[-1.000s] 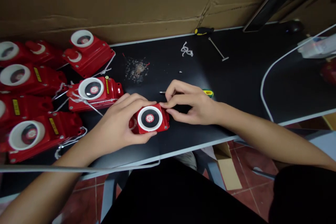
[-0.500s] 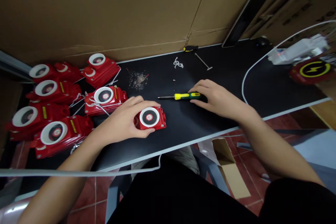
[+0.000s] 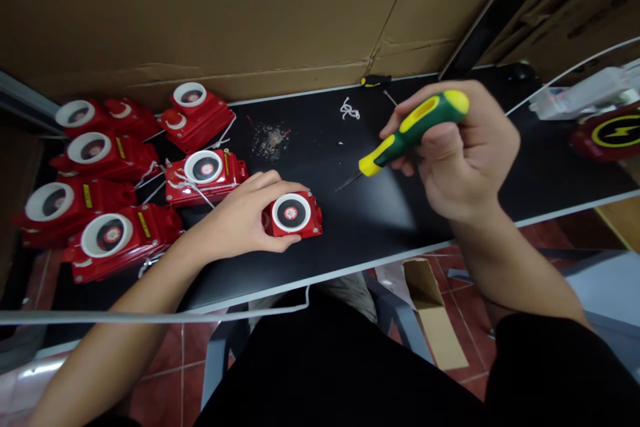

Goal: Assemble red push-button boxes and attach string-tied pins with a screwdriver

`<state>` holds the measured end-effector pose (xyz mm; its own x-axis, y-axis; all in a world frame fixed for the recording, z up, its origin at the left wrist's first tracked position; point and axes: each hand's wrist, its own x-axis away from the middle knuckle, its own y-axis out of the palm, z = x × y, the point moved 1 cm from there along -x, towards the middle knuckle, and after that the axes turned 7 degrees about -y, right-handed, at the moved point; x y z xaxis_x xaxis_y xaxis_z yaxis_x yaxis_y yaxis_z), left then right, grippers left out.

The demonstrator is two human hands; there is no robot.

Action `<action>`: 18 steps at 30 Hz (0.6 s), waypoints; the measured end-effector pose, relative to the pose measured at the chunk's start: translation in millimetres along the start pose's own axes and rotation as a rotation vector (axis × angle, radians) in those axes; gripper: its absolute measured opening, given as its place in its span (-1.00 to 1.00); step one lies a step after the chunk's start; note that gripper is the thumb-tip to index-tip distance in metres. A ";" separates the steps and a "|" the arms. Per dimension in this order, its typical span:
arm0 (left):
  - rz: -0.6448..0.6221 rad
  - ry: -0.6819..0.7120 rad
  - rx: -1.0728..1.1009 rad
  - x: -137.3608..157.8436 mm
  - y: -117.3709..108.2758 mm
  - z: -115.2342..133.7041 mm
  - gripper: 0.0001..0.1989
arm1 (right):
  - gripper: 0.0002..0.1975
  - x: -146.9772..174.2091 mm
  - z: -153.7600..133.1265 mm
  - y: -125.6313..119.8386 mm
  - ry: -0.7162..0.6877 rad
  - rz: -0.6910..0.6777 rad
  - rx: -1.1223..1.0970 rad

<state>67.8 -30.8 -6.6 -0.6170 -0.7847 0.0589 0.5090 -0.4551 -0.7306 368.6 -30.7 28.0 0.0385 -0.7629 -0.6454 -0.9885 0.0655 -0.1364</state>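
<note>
My left hand [image 3: 255,217] is wrapped round a red box-shaped device [image 3: 313,219] with a white ring and a dark round centre, which rests on the black table [image 3: 345,247]. Above the table, my right hand [image 3: 460,147] grips a screwdriver [image 3: 413,130] by its green and yellow handle. The thin shaft slants down to the left, its tip off to the right of the device and apart from it. Just beyond my left wrist lies a similar red device [image 3: 230,180] with white string on it.
Several more red devices [image 3: 150,230] crowd the table's left side. Dark crumbs and debris [image 3: 270,140], a knotted white string [image 3: 349,109] and a small yellow-black screwdriver [image 3: 375,81] lie toward the back. A cardboard wall [image 3: 225,13] borders the table. A white cable [image 3: 225,315] crosses in front.
My right hand has picked the screwdriver up off the table and raised it, tip now pointing down to the left. My left hand stays on the red device. The view has shifted slightly.
</note>
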 end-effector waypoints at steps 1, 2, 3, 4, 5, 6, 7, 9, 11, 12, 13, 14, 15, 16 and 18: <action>0.000 0.007 0.001 -0.4 -0.1 0.2 -0.43 | -0.65 -2.8 -1.0 5.8 -0.015 0.011 -0.033; 0.002 0.011 0.003 -0.7 -0.1 0.5 -0.43 | -0.65 -5.3 -1.1 10.9 -0.018 0.013 -0.052; 0.003 0.013 0.006 -0.9 -0.1 0.6 -0.44 | -0.63 -7.3 -0.8 15.2 -0.016 0.006 -0.061; 0.003 0.014 0.007 -1.0 -0.1 0.6 -0.44 | -0.62 -8.7 -0.4 18.7 -0.010 -0.005 -0.057; 0.001 0.016 0.007 -0.9 -0.1 0.5 -0.44 | -0.60 -9.5 -0.1 21.5 0.005 -0.025 -0.043; 0.002 0.018 0.008 -0.7 -0.1 0.3 -0.43 | -0.57 -9.7 0.0 23.4 0.016 -0.041 -0.030; 0.004 0.020 0.007 -0.4 -0.1 0.1 -0.43 | -0.56 -9.4 -0.1 24.6 0.024 -0.058 -0.018; 0.008 0.028 0.003 0.3 -0.3 -0.3 -0.43 | -0.54 -7.5 -0.6 25.2 0.040 -0.091 0.015; 0.010 0.034 -0.003 0.9 -0.2 -0.4 -0.44 | -0.51 -5.2 0.0 24.3 0.064 -0.119 0.059; 0.011 0.036 -0.006 0.9 -0.1 -0.3 -0.45 | -0.49 -4.3 1.1 23.8 0.074 -0.134 0.078; 0.011 0.040 -0.009 0.9 0.1 -0.2 -0.46 | -0.48 -3.6 2.6 23.3 0.077 -0.149 0.092; 0.012 0.046 -0.012 0.7 0.3 -0.1 -0.47 | -0.47 -3.2 4.5 23.1 0.069 -0.161 0.097; 0.013 0.053 -0.015 0.5 0.5 -0.1 -0.47 | -0.47 -3.1 6.6 23.2 0.051 -0.170 0.095; 0.014 0.061 -0.017 0.3 0.7 -0.2 -0.48 | -0.47 -3.1 8.6 23.5 0.033 -0.176 0.092; 0.013 0.070 -0.017 0.0 0.9 -1.0 -0.47 | -0.48 -3.3 11.9 25.1 0.010 -0.177 0.092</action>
<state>67.7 -30.8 -7.9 -0.6511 -0.7590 0.0015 0.5075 -0.4369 -0.7427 345.5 -18.9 17.7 0.2091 -0.7737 -0.5980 -0.9487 -0.0122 -0.3159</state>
